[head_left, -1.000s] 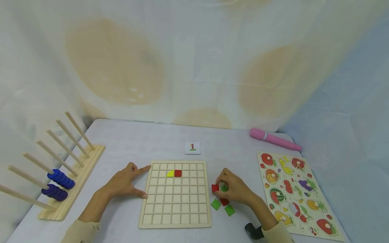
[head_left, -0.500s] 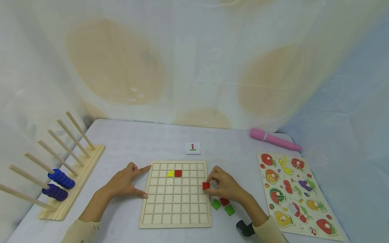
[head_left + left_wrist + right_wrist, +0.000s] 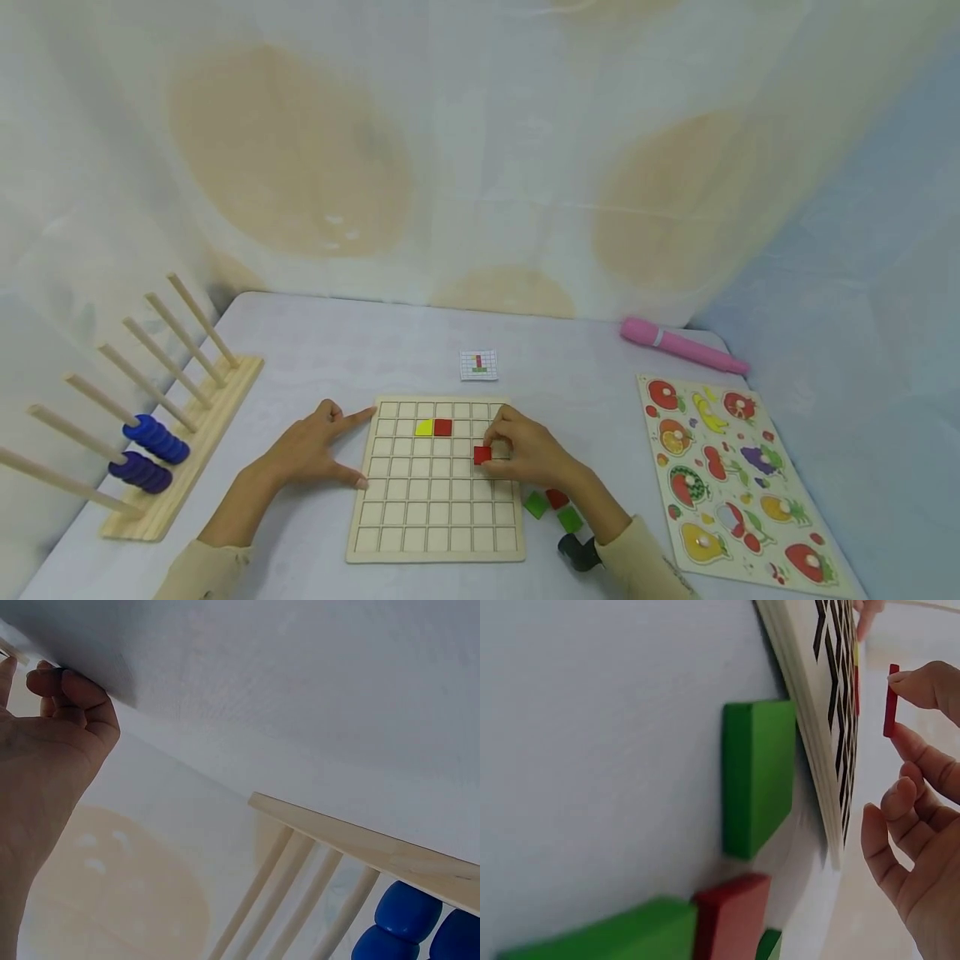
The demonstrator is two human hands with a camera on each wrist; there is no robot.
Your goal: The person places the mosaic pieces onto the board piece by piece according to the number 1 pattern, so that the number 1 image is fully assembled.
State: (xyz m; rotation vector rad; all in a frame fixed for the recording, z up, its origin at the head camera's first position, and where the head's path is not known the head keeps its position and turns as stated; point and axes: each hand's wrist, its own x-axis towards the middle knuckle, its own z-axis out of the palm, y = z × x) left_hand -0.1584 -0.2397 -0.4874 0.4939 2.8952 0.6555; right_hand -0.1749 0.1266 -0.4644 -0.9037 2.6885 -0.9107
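Head view: red tile (image 3: 482, 456), pinched in right hand (image 3: 528, 450), earlier beside gridded board (image 3: 435, 557), now over its right columns; progress, apparently, but unseated. Left hand (image 3: 309, 447): thumb and forefinger spread, touching board's left edge.

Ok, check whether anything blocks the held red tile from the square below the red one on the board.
Nothing visible does: the right hand pinches the red tile over the board, and the squares leading there are bare.
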